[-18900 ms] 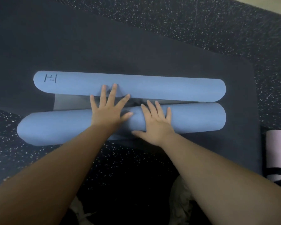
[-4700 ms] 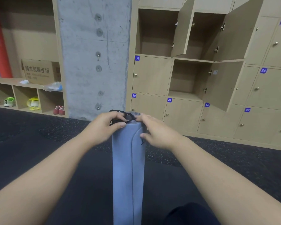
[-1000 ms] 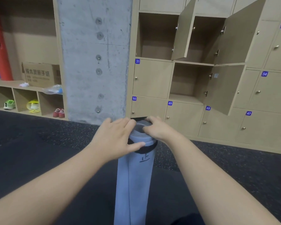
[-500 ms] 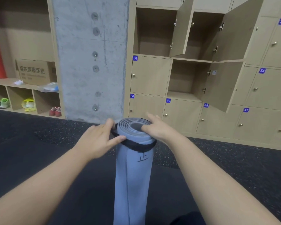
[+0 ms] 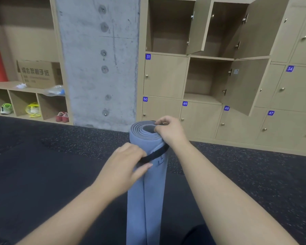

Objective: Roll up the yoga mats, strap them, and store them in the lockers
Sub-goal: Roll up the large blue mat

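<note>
Rolled blue mat (image 5: 145, 200) found standing upright on dark floor (image 5: 42, 165), in front of lockers (image 5: 166, 76). Black strap (image 5: 155, 154) seen slanting round mat just below top end. Left hand (image 5: 125, 165) pinched strap at mat's left side, thumb under, fingers over. Right hand (image 5: 170, 130) gripped mat's top rim, thumb and fingers curled at roll's inner edge. Three locker doors noted open, compartments bare. Pillar (image 5: 99, 59) to left; box (image 5: 37, 73) and shoes (image 5: 62, 117) on shelves beyond
</note>
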{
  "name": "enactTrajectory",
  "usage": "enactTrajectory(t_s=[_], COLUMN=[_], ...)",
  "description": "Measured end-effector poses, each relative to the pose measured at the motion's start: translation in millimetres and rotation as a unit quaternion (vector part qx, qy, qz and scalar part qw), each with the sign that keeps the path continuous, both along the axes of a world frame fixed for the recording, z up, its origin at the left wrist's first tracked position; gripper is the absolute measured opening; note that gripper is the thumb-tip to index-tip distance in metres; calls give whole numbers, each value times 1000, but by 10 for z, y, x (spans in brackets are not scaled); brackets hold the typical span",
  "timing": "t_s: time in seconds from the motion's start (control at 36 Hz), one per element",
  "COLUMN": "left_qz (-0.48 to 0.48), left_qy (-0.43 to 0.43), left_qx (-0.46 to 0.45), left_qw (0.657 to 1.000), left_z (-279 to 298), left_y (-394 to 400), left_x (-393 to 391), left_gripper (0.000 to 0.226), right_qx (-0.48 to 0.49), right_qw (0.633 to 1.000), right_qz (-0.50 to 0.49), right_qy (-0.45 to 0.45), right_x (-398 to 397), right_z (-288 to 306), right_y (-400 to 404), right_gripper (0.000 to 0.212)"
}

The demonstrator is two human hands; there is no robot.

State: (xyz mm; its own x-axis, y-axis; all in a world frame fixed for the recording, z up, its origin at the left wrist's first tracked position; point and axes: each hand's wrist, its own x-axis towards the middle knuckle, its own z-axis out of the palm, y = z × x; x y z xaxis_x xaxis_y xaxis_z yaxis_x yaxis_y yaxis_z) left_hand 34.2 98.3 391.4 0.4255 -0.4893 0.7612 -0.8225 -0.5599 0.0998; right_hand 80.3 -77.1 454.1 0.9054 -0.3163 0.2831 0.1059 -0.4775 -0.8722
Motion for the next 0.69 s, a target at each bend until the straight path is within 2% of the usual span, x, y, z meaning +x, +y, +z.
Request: enactTrajectory(t_s=[0.11,0.17,0.22,0.31,0.36,0.42,0.47,0.58,0.69], left_qz=[10,18,16,12,17,42,61,58,47], left_qy=[-36,-40,-10,62,94,123,141,158,170], left_qx=[-61,-63,-50,-28,-32,-32,-22,11,15], left_qw=[997,997,999,998,995,991,988,986,984], left_z=[-42,-59,-110,-140,-95,-34,-2,10,13], left_y=[-93,-135,-154,-157,-174,-197,-193,-172,-199], left_x=[-138,-181,-182,-136,-109,-78,-25,60,75], left_gripper=[20,20,18,35,35,24,17,28,35], right_qx=[5,-7,-19,-15,-18,-67,-122,-262,-359], right_qw=[1000,1000,999,999,999,995,986,922,887], right_qz=[-8,-9,-16,-34,-34,-26,-9,-31,8], right_qy=[-19,-27,-26,-26,-38,-65,-113,-283,-289], right_x=[-35,-55,-71,-87,-114,-199,-315,-554,-668], right_z=[-32,-31,-27,-10,-12,-66,-220,-635,-853], right_y=[6,16,6,-49,-72,-79,-80,-87,-105], right_gripper=[19,19,20,20,22,29,25,24,24])
